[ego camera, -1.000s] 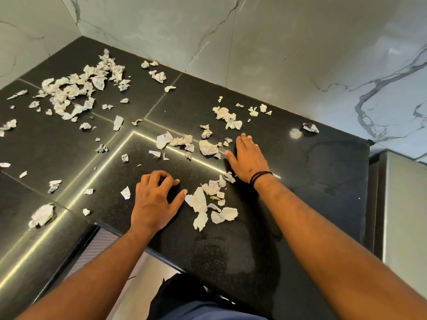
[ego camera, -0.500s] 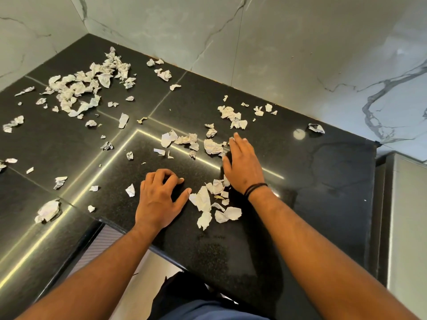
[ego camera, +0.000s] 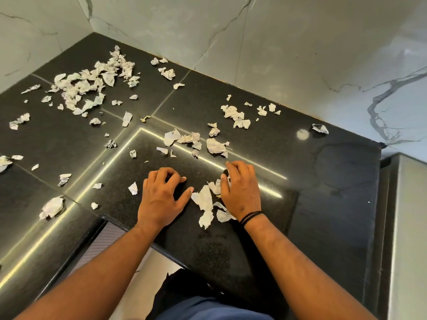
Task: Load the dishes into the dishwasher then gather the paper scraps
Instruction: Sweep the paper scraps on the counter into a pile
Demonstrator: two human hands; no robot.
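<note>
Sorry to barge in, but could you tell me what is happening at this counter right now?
A person is gathering torn paper scraps on a black counter. The right hand, fingers curled, rests on a small pile of scraps near the front edge, while the left hand rests beside it with curled fingers, holding nothing visible. Most scraps are still scattered, with the biggest cluster in the far left corner by the marble wall.
</note>
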